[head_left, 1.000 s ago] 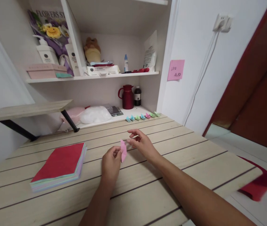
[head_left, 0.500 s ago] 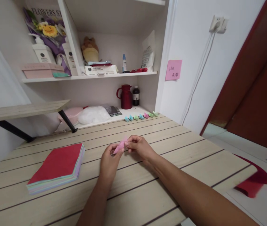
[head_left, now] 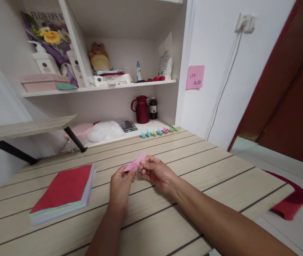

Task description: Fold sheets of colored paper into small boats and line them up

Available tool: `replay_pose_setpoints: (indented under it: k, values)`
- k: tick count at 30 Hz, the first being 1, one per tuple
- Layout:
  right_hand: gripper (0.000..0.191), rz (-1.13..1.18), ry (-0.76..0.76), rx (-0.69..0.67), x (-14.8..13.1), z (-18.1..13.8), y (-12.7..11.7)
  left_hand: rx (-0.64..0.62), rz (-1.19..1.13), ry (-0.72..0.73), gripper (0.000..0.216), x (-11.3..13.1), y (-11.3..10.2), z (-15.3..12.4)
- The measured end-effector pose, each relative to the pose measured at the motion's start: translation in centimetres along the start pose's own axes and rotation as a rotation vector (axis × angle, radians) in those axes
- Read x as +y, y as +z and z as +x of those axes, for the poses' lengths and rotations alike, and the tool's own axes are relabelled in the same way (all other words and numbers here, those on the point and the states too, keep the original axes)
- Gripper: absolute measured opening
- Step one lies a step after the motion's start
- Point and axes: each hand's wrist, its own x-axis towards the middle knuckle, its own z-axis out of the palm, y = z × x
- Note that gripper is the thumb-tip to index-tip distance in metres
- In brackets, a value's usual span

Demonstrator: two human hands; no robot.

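A small folded piece of pink paper (head_left: 135, 163) is held up between my two hands above the wooden table. My left hand (head_left: 122, 181) pinches its lower left part between thumb and fingers. On the other side, my right hand (head_left: 155, 170) grips the right edge with thumb and forefinger, the other fingers curled beneath. The fingers hide part of the folds. Along the table's back edge stands a row of several small folded paper pieces (head_left: 159, 131) in blue, green and pink.
A stack of coloured paper (head_left: 62, 190) with a red sheet on top lies at the left of the slatted table (head_left: 151, 224). Behind, a shelf holds a red jug (head_left: 142, 109), a dark bottle (head_left: 153, 108) and a white bag (head_left: 105, 131). A small raised shelf (head_left: 28, 126) stands at left.
The pink paper has shifted slightly left and shows a longer, wider shape between my fingers. Both hands have moved a little left with it.
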Motion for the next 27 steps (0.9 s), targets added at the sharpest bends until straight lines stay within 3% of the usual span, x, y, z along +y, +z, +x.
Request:
replay_pose_setpoints:
  k: [13,27]
  values:
    - [0.044,-0.036,-0.008,0.031,-0.05,0.13,-0.03,0.023,0.015,0.022,0.034,0.24,-0.12,-0.02]
    - [0.045,-0.262,-0.178,0.05,-0.55,0.51,-0.14,0.019,0.066,0.038,0.03,0.12,-0.68,0.15]
